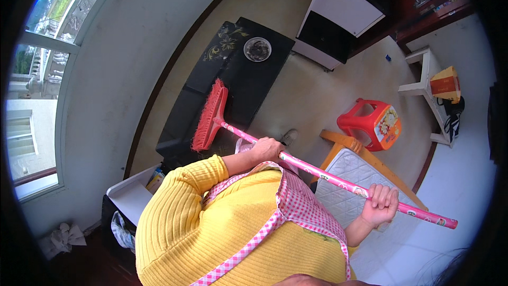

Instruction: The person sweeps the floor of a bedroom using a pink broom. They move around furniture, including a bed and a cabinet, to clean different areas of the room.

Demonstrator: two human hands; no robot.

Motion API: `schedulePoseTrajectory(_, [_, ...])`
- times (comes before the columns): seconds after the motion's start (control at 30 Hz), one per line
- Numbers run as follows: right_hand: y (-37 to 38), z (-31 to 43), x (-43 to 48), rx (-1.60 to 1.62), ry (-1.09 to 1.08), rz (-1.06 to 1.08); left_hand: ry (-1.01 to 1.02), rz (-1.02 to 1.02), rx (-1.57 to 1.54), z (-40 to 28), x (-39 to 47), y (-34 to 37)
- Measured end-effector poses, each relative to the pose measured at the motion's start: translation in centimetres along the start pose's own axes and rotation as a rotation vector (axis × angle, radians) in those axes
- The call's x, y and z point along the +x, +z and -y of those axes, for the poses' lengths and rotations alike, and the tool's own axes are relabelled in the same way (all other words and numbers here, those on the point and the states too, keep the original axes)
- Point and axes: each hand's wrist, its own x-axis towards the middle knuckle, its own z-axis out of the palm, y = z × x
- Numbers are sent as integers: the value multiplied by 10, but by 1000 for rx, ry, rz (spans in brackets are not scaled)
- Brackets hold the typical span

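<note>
A pink patterned broom handle [325, 176] runs slantwise across the front of my body. My left hand [268, 149] is closed around it near the middle, in front of the checked apron. Farther towards the top end, my right hand [381, 204] grips the handle, with its end sticking out beyond. The red broom head [212, 115] is at the left, seen over a black low table [258, 83]; whether its bristles touch the table cannot be told. A round dish with dark contents [257, 49] sits on that table.
A red plastic stool [371, 123] stands at the right, near a wooden-framed padded seat [345, 182]. Behind are a white and black cabinet [331, 20] and a white bench [428, 75] holding a yellow and red bag [446, 84]. A window [39, 87] is at the left.
</note>
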Motion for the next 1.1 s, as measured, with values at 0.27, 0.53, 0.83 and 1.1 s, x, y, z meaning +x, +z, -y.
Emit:
schedulePoseTrajectory(0.27, [-36, -21, 74, 106, 176, 84, 44, 88, -270, 2, 23, -20])
schedulePoseTrajectory(0.53, [-45, -43, 138, 103, 329, 143, -261, -369, -423, 92, 37, -31])
schedulePoseTrajectory(0.83, [-41, -51, 187, 46, 398, 166, -897, -652, -250, 223, 79, -17])
schedulePoseTrajectory(1.1, [-30, -45, 206, -21, 427, 60, -922, -556, -122, 279, 124, 16])
